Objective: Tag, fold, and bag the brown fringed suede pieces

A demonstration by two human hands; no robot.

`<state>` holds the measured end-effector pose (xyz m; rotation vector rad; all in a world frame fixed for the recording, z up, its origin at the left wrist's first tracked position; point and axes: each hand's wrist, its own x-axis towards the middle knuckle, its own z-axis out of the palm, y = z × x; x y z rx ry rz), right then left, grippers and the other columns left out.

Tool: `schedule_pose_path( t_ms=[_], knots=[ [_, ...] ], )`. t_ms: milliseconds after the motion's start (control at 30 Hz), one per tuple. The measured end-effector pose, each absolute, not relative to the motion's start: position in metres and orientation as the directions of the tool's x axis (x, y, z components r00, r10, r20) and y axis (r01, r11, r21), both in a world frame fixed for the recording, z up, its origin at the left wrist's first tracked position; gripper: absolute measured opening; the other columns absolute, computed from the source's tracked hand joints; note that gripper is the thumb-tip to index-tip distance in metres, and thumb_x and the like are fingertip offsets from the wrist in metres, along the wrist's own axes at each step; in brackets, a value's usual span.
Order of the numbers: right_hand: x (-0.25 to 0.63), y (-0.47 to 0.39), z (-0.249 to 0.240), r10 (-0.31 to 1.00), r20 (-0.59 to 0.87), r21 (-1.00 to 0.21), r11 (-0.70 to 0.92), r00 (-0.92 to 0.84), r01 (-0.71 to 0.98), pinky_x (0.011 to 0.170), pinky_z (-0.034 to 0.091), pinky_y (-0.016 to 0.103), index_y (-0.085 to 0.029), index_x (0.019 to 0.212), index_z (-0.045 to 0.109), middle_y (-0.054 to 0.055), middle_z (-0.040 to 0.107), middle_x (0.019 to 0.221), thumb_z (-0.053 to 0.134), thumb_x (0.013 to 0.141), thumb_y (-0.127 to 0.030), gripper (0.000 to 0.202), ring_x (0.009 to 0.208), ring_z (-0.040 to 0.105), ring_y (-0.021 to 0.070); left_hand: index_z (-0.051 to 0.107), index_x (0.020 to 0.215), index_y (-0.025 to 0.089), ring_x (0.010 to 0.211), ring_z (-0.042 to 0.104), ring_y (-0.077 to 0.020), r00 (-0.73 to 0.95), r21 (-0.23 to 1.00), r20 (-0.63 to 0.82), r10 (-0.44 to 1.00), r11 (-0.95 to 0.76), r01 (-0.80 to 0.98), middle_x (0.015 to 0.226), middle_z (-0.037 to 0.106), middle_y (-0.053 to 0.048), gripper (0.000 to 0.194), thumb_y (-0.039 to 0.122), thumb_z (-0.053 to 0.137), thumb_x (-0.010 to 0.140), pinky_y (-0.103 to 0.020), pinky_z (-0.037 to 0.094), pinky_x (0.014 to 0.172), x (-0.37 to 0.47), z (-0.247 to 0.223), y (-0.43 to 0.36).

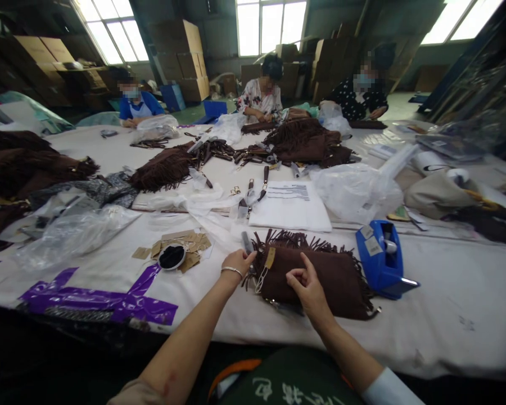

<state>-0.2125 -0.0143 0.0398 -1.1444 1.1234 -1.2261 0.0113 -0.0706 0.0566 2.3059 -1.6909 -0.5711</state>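
Note:
A dark brown fringed bag (333, 281) lies flat on the white-covered table in front of me. A small tan tag (270, 258) on a looped white string rests on its left part. My left hand (237, 264) is at the bag's left edge, thumb and fingers brought together beside a grey wrapped piece (247, 242); whether it grips anything is too small to tell. Over the middle of the bag is my right hand (307, 284), its index finger stretched out and the other fingers loosely curled, with nothing visible in it.
A blue tape dispenser (373, 250) stands right of the bag. Left are tan tags (194, 247), a round black-and-white container (171, 257) and purple tape (109, 301). Beyond lie white sheets (290, 214), plastic bags (358, 194) and brown fringed bags (164, 169). Three people sit across the table.

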Motion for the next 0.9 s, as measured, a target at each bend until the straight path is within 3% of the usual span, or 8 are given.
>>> schedule_pose_path(
  t_ms=[133, 200, 267, 367, 500, 633, 767, 900],
  knots=[
    [-0.213, -0.021, 0.052, -0.938, 0.294, -0.893, -0.337, 0.181, -0.298, 0.093, 0.044, 0.037, -0.026, 0.134, 0.039, 0.006, 0.053, 0.114, 0.051, 0.086, -0.025, 0.05, 0.105, 0.051, 0.0215, 0.062, 0.086, 0.015, 0.086, 0.063, -0.0278, 0.308, 0.299, -0.216, -0.926, -0.363, -0.882, 0.085, 0.067, -0.014, 0.035, 0.049, 0.058, 0.079, -0.032, 0.043, 0.07, 0.009, 0.054, -0.08],
    [-0.203, -0.03, 0.058, -0.867, 0.371, -0.764, -0.489, 0.334, -0.42, 0.102, 0.036, 0.038, -0.026, 0.135, 0.038, 0.006, 0.048, 0.124, 0.052, 0.084, -0.019, 0.053, 0.116, 0.042, 0.022, 0.06, 0.096, 0.014, 0.089, 0.063, -0.0274, 0.33, 0.275, -0.221, -0.918, -0.383, -0.882, 0.09, 0.067, -0.014, 0.04, 0.05, 0.058, 0.079, -0.031, 0.043, 0.071, 0.007, 0.055, -0.081],
    [-0.188, -0.044, 0.059, -0.857, 0.329, -0.652, -0.51, 0.397, -0.561, 0.101, 0.035, 0.04, -0.024, 0.14, 0.03, 0.008, 0.046, 0.128, 0.06, 0.081, -0.02, 0.066, 0.118, 0.039, 0.025, 0.06, 0.098, 0.013, 0.091, 0.062, -0.0275, 0.344, 0.258, -0.232, -0.91, -0.398, -0.88, 0.093, 0.067, -0.014, 0.044, 0.052, 0.057, 0.079, -0.03, 0.043, 0.07, 0.004, 0.056, -0.084],
    [-0.168, -0.065, 0.055, -0.903, 0.234, -0.552, -0.428, 0.36, -0.715, 0.091, 0.039, 0.045, -0.022, 0.141, 0.03, 0.012, 0.052, 0.116, 0.071, 0.073, -0.023, 0.079, 0.107, 0.045, 0.0315, 0.065, 0.085, 0.011, 0.087, 0.063, -0.0275, 0.329, 0.243, -0.271, -0.905, -0.395, -0.886, 0.088, 0.067, -0.016, 0.043, 0.053, 0.058, 0.077, -0.03, 0.042, 0.068, 0.002, 0.058, -0.09],
    [-0.168, -0.073, 0.05, -0.91, 0.232, -0.562, -0.413, 0.343, -0.717, 0.085, 0.042, 0.041, -0.025, 0.138, 0.036, 0.01, 0.054, 0.104, 0.073, 0.071, -0.023, 0.076, 0.096, 0.049, 0.0295, 0.067, 0.066, 0.013, 0.07, 0.064, -0.022, 0.27, 0.281, -0.318, -0.909, -0.362, -0.889, 0.068, 0.067, -0.012, 0.048, 0.055, 0.05, 0.083, -0.027, 0.041, 0.062, 0.008, 0.062, -0.088],
    [-0.196, -0.057, 0.047, -0.913, 0.247, -0.583, -0.408, 0.326, -0.703, 0.086, 0.043, 0.038, -0.025, 0.136, 0.037, 0.008, 0.051, 0.103, 0.07, 0.074, -0.03, 0.071, 0.096, 0.048, 0.0272, 0.068, 0.065, 0.014, 0.059, 0.062, -0.018, 0.249, 0.34, -0.331, -0.91, -0.361, -0.869, 0.058, 0.064, -0.008, 0.06, 0.057, 0.033, 0.089, -0.026, 0.041, 0.059, 0.016, 0.061, -0.081],
    [-0.215, -0.044, 0.044, -0.927, 0.272, -0.617, -0.373, 0.256, -0.693, 0.086, 0.043, 0.042, -0.025, 0.13, 0.044, 0.008, 0.051, 0.103, 0.07, 0.073, -0.039, 0.064, 0.096, 0.048, 0.0288, 0.07, 0.087, 0.016, 0.072, 0.064, -0.0195, 0.278, 0.336, -0.313, -0.908, -0.379, -0.862, 0.071, 0.069, -0.008, 0.04, 0.05, 0.047, 0.085, -0.026, 0.043, 0.066, 0.011, 0.057, -0.089],
    [-0.208, -0.049, 0.047, -0.912, 0.251, -0.591, -0.409, 0.324, -0.695, 0.085, 0.041, 0.04, -0.025, 0.098, 0.063, 0.005, 0.054, 0.103, 0.072, 0.074, -0.039, 0.028, 0.099, 0.048, 0.0265, 0.069, 0.088, 0.014, 0.091, 0.063, -0.0262, 0.308, 0.268, -0.299, -0.903, -0.389, -0.881, 0.093, 0.068, -0.017, 0.038, 0.049, 0.056, 0.079, -0.029, 0.044, 0.074, 0.0, 0.059, -0.103]
  ],
)
